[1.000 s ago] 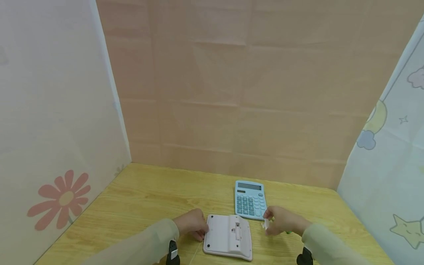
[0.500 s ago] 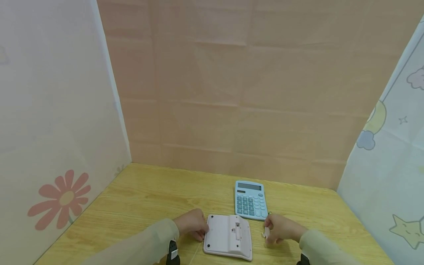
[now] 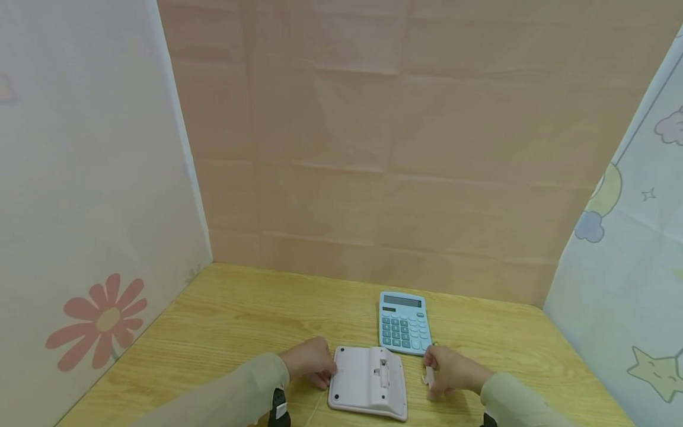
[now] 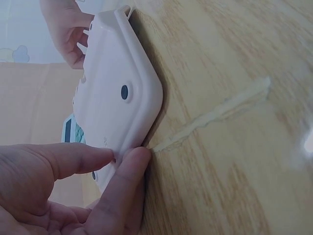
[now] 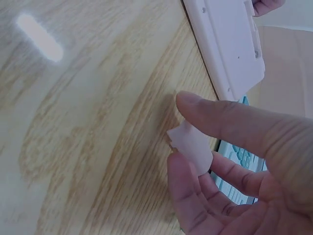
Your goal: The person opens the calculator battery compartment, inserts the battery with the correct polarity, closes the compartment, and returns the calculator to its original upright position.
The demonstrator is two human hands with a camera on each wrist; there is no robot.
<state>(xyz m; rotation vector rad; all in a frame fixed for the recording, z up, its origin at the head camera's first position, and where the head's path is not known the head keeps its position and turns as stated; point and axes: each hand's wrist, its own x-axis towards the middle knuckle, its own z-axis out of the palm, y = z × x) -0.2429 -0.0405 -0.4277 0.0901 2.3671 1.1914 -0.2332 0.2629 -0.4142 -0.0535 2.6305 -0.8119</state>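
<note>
A pale pink calculator [image 3: 352, 379] lies face down on the wooden table, its narrow battery slot [image 3: 383, 373] uncovered on the right part of its back. My left hand [image 3: 310, 360] pinches its left edge, thumb on the back and fingers along the side, as the left wrist view shows. Right of the calculator and apart from it, my right hand [image 3: 453, 370] holds a small pale pink battery cover [image 5: 193, 147] between thumb and fingers. The cover has small tabs at one end. A tiny green thing [image 3: 434, 343] shows just beyond the right hand, mostly hidden.
A light blue calculator [image 3: 404, 323] lies face up behind the pink one, close to the right fingertips. A pale crack-like mark [image 4: 215, 115] runs across the table near the left hand. Fabric walls [image 3: 373, 148] stand at the back and both sides.
My right hand has shifted slightly and lowered with the battery cover, which has turned a little. The green thing shows at a different side of that hand. Left hand and pink calculator stay put.
</note>
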